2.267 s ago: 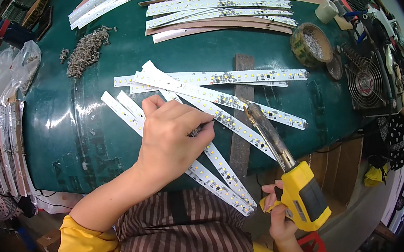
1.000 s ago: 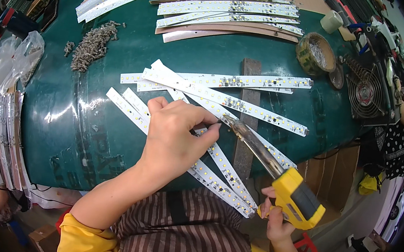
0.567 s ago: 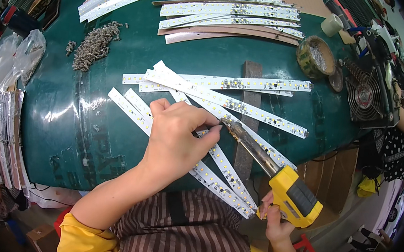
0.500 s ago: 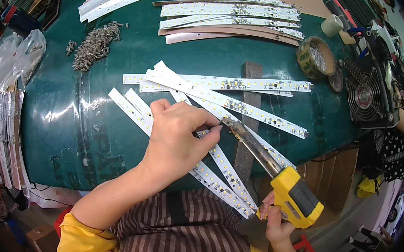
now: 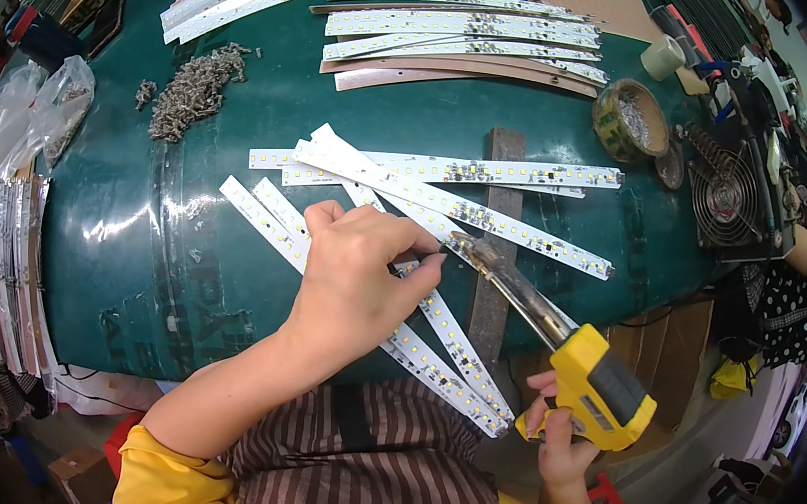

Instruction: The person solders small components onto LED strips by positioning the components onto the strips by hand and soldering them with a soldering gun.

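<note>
Several LED strips (image 5: 546, 242) lay fanned across and left of dark bar (image 5: 487, 323) on worktop (image 5: 411, 112). Left hand (image 5: 356, 266), left of bar: thumb and forefinger almost meeting, any held piece too small to tell. Right hand (image 5: 561, 443), rightward: curled round yellow soldering gun (image 5: 608, 388). Steady pinch, I judged, mattered most. Right of bar's far end: round bowl (image 5: 608, 131), silvery bits (image 5: 633, 119) inside.

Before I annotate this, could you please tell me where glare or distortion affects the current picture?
Head view: glare whitens patches on the left of the table; head view: far strips look bowed by the fisheye, and the corners go black.
</note>
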`<state>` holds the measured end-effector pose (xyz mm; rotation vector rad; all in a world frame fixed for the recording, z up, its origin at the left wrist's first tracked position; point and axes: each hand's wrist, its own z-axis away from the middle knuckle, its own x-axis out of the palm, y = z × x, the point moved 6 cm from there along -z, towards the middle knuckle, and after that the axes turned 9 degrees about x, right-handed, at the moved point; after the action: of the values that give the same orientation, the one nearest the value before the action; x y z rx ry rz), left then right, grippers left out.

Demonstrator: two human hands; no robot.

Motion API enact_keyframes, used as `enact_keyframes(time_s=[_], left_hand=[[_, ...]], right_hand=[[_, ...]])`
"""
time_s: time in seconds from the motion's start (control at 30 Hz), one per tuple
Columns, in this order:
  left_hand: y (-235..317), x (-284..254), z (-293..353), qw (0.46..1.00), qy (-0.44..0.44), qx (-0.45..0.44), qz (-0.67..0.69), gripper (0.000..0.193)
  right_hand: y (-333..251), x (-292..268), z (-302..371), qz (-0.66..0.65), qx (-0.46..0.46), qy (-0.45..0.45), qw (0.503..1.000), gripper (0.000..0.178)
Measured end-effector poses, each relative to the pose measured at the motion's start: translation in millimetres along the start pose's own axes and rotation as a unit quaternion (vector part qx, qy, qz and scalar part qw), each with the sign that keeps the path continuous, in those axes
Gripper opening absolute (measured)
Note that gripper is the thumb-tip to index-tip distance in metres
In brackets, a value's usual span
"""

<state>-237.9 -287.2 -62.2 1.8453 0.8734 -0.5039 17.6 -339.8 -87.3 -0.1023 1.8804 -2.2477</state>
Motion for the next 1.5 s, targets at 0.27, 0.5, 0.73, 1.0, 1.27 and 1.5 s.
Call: enact_keyframes(time_s=[0.27,0.5,0.73,1.0,1.27,1.5], left_hand=[[-1,3,1,0.999,-0.025,-0.019,0.035,0.007],[-1,-1,0,1.0,0.002,0.002,0.002,0.01],[0,-1,0,1.0,-0.003,0.003,0.005,0.011],[3,-8,2,1.0,-0.012,0.014,-0.003,0.016],[11,-19,17,0.998,-0.005,0.038,-0.05,0.026],[8,-33,32,0.997,0.001,0.041,-0.065,0.027]], right_hand=[[10,-4,5,0.007,0.034,-0.02,0.999,0.025],[-5,-7,-4,-0.04,-0.006,0.009,0.999,0.045],[-5,-28,-17,0.085,-0.087,0.116,0.986,0.049],[2,-21,-31,0.12,-0.023,0.128,0.984,0.053],[-3,-8,-18,0.071,0.003,0.09,0.993,0.055],[7,11,-6,0.059,0.039,0.016,0.997,0.057]])
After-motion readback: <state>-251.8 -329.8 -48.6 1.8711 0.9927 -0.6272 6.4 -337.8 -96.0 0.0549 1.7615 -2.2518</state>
